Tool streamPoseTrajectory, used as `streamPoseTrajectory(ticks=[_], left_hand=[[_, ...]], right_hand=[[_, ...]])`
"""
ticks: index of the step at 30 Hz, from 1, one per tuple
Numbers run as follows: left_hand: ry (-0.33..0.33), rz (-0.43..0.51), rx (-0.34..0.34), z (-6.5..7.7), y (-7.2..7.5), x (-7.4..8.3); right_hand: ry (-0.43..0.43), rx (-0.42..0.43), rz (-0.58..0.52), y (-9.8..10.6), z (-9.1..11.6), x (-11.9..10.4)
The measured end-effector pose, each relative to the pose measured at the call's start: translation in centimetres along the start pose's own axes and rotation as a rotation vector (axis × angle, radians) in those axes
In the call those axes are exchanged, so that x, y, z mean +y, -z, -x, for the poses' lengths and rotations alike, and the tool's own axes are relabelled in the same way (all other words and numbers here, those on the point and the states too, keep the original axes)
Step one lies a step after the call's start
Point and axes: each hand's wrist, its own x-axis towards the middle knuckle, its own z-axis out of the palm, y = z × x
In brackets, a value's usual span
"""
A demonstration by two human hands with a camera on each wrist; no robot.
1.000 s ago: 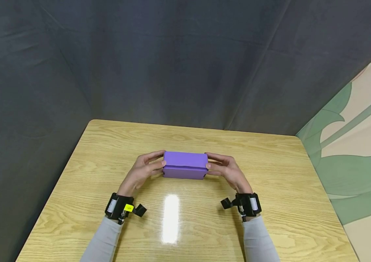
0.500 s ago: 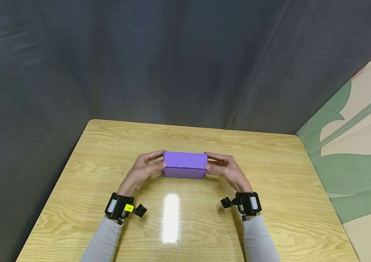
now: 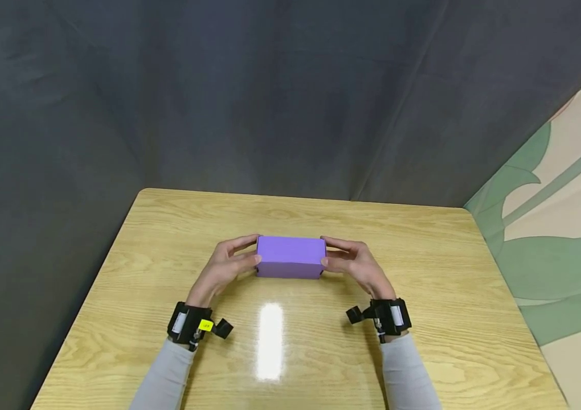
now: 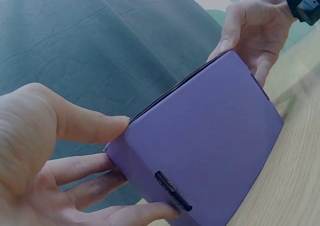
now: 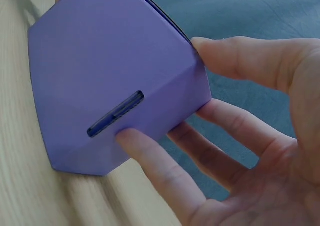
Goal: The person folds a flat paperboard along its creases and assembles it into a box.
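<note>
A purple cardboard box [image 3: 291, 250] with its lid down sits at the middle of the wooden table. Dark slots show near the ends of its front face, as on the box [image 5: 100, 76] in the right wrist view. My left hand [image 3: 225, 266] holds the left end, thumb at the front lid edge and fingers spread along the side. The right hand [image 3: 356, 265] grips the opposite end in the same way, its thumb [image 5: 245, 58] at the lid edge and one finger beside a slot. Between lid and front face, the left wrist view shows a thin dark seam. The box's inside is hidden.
The wooden table [image 3: 454, 319] stretches out on all sides of the box, with a bright reflection in front of it. A dark curtain [image 3: 270, 102] hangs behind and to the left. Floral fabric [image 3: 567, 239] borders the right side. Black camera straps circle both wrists.
The lid's front edge has come down, and the gap along it has narrowed until lid and front face look nearly flush. Both hands stay at the box's ends.
</note>
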Motion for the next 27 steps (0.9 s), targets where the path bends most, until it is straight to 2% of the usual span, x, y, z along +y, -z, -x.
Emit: streamPoseTrajectory(ticks=[5, 13, 18, 21, 27], left_hand=[[-0.012, 0.003, -0.039, 0.3, 0.0, -0.3], [-0.011, 0.043, -0.233, 0.7, 0.8, -0.4], [-0.023, 0.011, -0.28, 0.9, 1.4, -0.6], [-0.036, -0.013, -0.291, 1.0, 1.5, -0.8], [-0.084, -0.102, -0.265, 0.7, 1.3, -1.2]], right_hand=[[0.002, -0.023, 0.041, 0.4, 0.7, 0.3], [-0.059, -0.182, 0.092, 0.6, 1.6, 0.2], [-0.103, -0.248, 0.095, 0.2, 1.4, 0.1], [-0.123, -0.241, 0.101, -0.1, 1.2, 0.1], [-0.063, -0.118, 0.236, -0.4, 0.8, 0.3]])
